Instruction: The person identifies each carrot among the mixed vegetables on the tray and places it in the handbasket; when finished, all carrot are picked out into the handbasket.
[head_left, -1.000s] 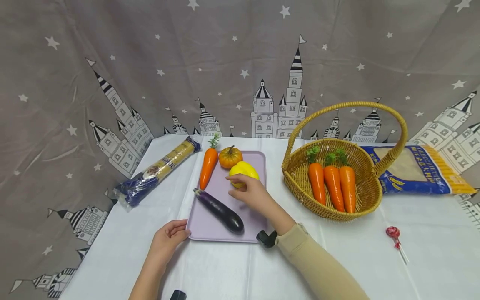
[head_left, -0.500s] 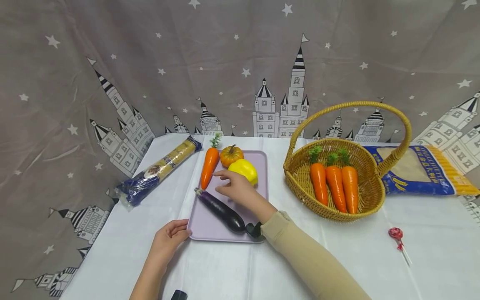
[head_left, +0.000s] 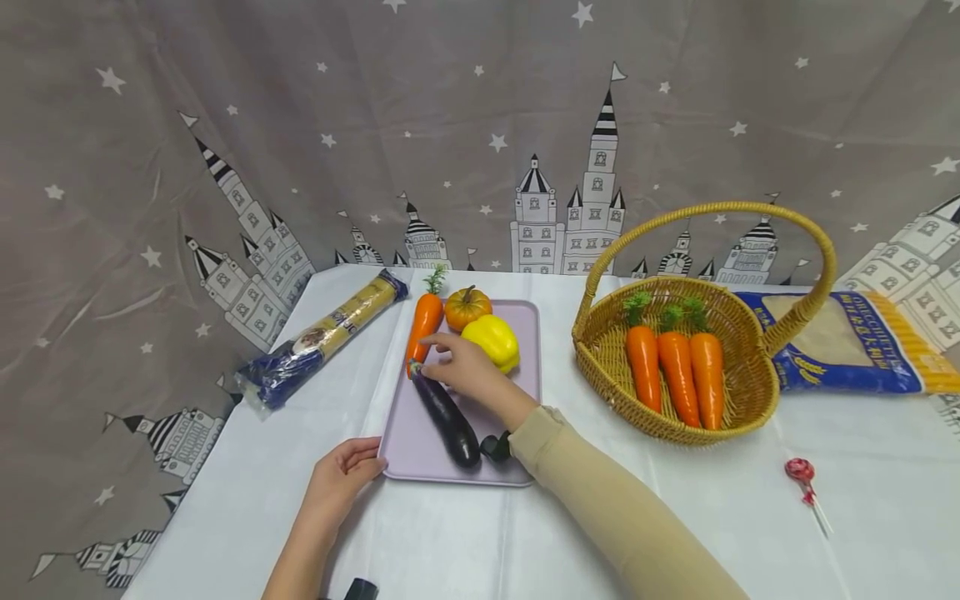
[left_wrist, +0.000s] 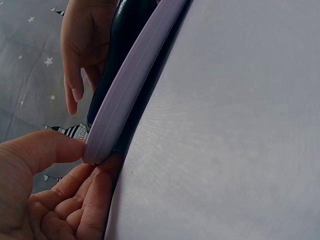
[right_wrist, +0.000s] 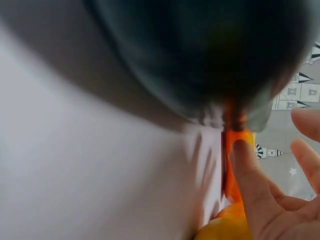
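Note:
A lilac tray (head_left: pixel 420 462) holds a dark purple eggplant (head_left: pixel 447 421), an orange carrot (head_left: pixel 427 318), a small pumpkin (head_left: pixel 468 307) and a lumpy yellow pepper-like vegetable (head_left: pixel 495 340). My left hand (head_left: pixel 347 471) pinches the tray's near left corner; in the left wrist view the thumb lies over the rim (left_wrist: pixel 120 95) and fingers are beneath. Over the tray, my right hand (head_left: pixel 476 371) reaches to the eggplant's stem end, fingers half bent. In the right wrist view its fingers (right_wrist: pixel 245 160) are spread, with the eggplant (right_wrist: pixel 200 55) close to the camera; contact is unclear.
Right of the tray stands a wicker basket (head_left: pixel 600 387) with a tall handle and three carrots (head_left: pixel 678 379). Behind it lies a blue pasta bag (head_left: pixel 862 342). A red lollipop (head_left: pixel 801 471) is at the right, and a long pasta packet (head_left: pixel 322 337) at the left.
My right hand has moved left from the yellow vegetable to the eggplant's stem end. The eggplant has turned, now pointing more away from me. My left hand stays on the tray.

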